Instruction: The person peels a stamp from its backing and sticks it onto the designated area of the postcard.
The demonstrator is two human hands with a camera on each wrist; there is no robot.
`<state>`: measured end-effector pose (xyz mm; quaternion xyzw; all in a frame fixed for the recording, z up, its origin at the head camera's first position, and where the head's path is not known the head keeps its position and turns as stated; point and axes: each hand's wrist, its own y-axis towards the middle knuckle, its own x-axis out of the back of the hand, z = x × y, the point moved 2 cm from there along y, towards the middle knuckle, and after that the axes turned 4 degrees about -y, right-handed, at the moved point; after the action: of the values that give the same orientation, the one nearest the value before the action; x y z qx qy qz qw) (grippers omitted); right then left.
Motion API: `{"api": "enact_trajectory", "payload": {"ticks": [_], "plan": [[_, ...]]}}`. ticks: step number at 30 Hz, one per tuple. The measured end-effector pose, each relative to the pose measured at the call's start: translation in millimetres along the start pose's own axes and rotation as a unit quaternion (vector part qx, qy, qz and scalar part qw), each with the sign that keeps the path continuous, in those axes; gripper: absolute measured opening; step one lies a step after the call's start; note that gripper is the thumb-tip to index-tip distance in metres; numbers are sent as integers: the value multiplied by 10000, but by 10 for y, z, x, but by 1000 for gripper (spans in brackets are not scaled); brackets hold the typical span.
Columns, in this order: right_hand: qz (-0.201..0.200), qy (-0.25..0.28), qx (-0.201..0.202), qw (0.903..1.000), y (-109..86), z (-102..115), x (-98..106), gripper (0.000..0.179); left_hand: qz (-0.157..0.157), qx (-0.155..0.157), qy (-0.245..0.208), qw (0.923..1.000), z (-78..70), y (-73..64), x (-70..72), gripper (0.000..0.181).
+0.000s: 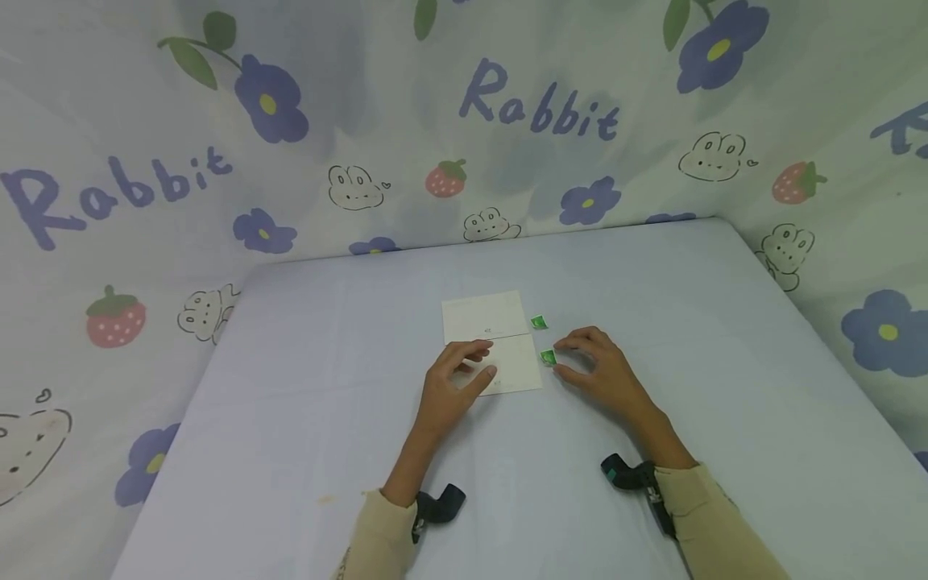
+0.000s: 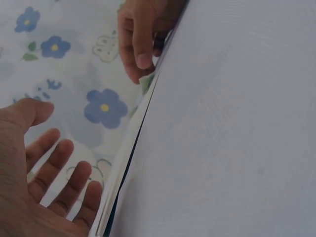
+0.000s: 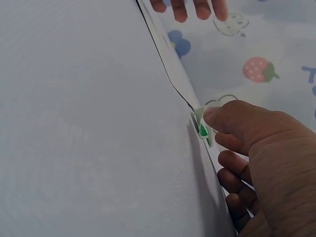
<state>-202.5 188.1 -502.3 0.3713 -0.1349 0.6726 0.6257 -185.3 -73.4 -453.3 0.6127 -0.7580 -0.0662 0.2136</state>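
Observation:
Two cream paper rectangles, a far one (image 1: 484,316) and a near one (image 1: 518,362), lie edge to edge on the table. My left hand (image 1: 453,379) is over the near one's left side, fingers loosely bent and apart, holding nothing. In the left wrist view the left hand (image 2: 49,182) shows its spread fingers. My right hand (image 1: 598,370) pinches a small green, white-edged stamp (image 1: 548,358) between thumb and forefinger, just right of the near paper. In the right wrist view the thumb lies against this stamp (image 3: 204,129). A second green stamp (image 1: 539,322) lies beside the far paper.
A white cloth covers the table (image 1: 304,419). Behind it and at both sides hangs a curtain (image 1: 406,105) printed with rabbits, flowers and strawberries. Black wrist cameras (image 1: 442,505) sit at the beige sleeves (image 1: 380,532).

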Motion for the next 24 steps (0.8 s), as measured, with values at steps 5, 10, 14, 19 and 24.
{"api": "enact_trajectory", "payload": {"ticks": [5,10,14,19,24], "plan": [[-37,-19,117,9999,6,0,-9,36,-13,3,-27,10000,1,4,-7,32],[41,-121,27,9999,13,2,-22,38,51,44,-25,10000,-1,7,-16,32],[177,-286,-118,9994,14,6,-41,40,44,4,31,10000,4,7,-21,32],[185,-392,-109,9990,14,0,-55,39,56,10,36,10000,10,10,-25,32],[158,-428,-31,9990,9,-28,-61,34,36,41,9,10000,7,6,-36,32]]}}
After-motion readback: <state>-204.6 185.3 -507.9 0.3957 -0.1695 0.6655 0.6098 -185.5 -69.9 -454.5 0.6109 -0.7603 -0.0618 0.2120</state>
